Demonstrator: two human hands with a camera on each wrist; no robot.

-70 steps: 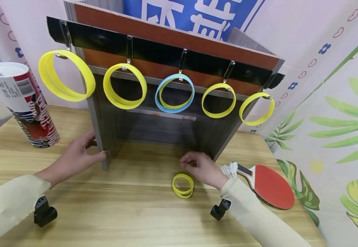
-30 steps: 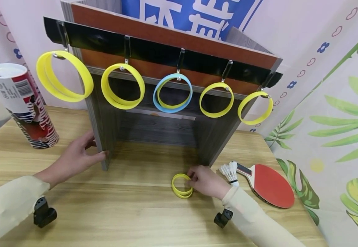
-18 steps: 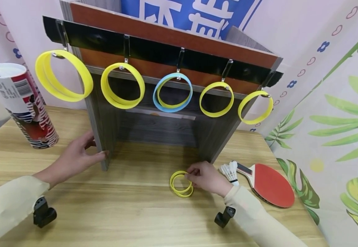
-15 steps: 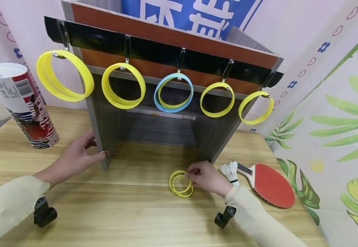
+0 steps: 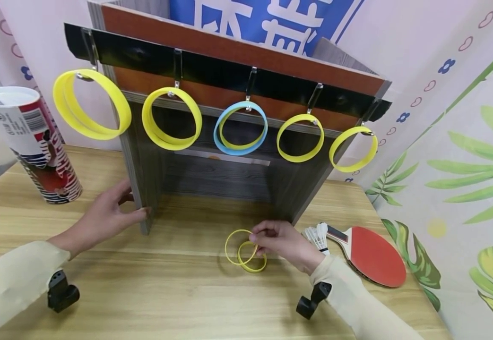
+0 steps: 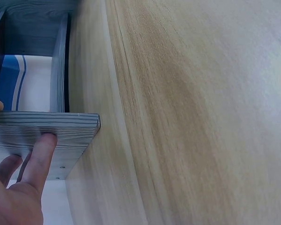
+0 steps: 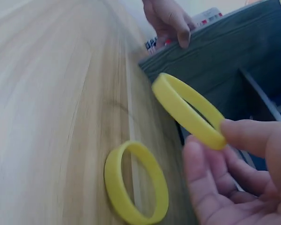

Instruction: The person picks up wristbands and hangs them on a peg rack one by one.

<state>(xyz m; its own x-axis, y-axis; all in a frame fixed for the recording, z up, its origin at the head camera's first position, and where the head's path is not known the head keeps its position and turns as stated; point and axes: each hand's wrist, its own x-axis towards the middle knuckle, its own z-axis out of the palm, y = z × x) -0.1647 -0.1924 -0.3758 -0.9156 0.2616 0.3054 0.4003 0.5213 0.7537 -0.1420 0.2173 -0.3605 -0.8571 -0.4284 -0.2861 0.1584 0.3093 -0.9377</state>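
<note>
My right hand (image 5: 286, 243) pinches a yellow silicone wristband (image 7: 185, 112) between thumb and fingers, tilted and raised off the table. A second yellow wristband (image 7: 114, 183) lies on the wood just below it; in the head view the two overlap. My left hand (image 5: 108, 212) grips the grey side panel (image 5: 137, 189) of a wooden stand, thumb over its front edge and fingertips (image 6: 46, 143) against the outer face. Several yellow wristbands (image 5: 192, 137) hang from metal hooks along the stand's black strip (image 5: 135, 52). On the middle hook, a blue wristband (image 5: 246, 152) hangs together with a yellow one.
A striped red-and-white can (image 5: 46, 156) stands at the left of the wooden table (image 5: 178, 302). To the right lie a white shuttlecock (image 5: 317, 236) and a red table tennis paddle (image 5: 376, 257). Patterned cloth (image 5: 454, 156) rises behind and to the right.
My right hand has come down to the two wristbands on the table, taken the upper one and lifted it up and left off the other. My left hand has stayed on the panel.
</note>
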